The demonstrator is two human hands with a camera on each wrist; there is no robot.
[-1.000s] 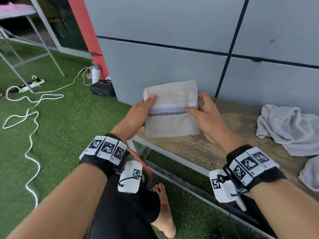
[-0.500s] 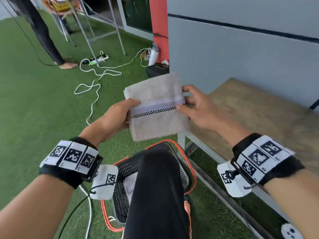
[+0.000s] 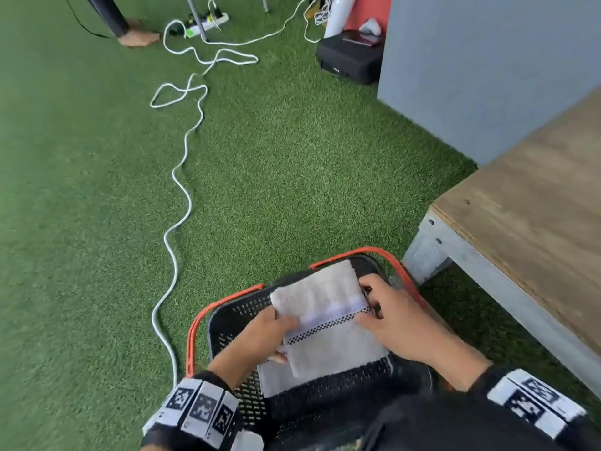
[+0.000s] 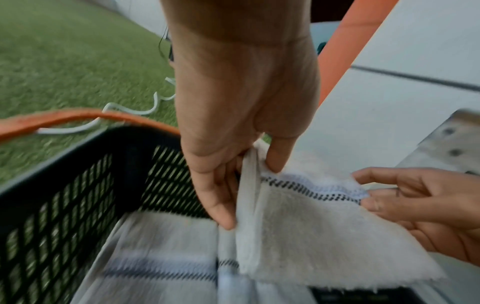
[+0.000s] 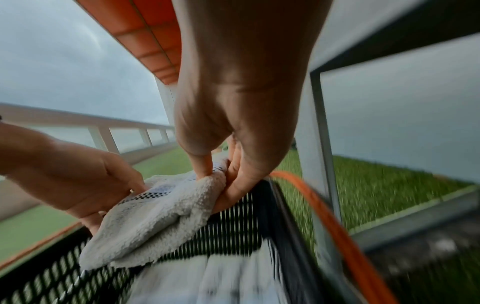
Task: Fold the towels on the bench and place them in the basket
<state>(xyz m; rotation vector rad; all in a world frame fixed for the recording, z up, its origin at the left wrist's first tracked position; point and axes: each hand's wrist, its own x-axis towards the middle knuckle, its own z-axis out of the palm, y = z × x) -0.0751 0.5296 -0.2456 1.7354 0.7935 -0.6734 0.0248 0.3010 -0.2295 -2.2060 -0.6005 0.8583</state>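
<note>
Fluffy folded towel [image 3: 328, 320] pinched both hands over black mesh basket [image 3: 227, 323]

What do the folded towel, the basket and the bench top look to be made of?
Folded towel: looks like cotton terry, with a fuzzy looped pile and a woven checkered band.
Basket: apparently moulded black plastic, with perforated walls and orange handles.
Bench top: seems to be plywood, matte and worn, with grain showing, on a grey metal frame.

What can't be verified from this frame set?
- Basket contents: the head view shows only part of one towel under the held folded towel; both wrist views blur it.
- Bench: cut off by the right edge, so remaining towels are unseen.
- Left hand fingers beneath the towel: hidden in the head view.
</note>
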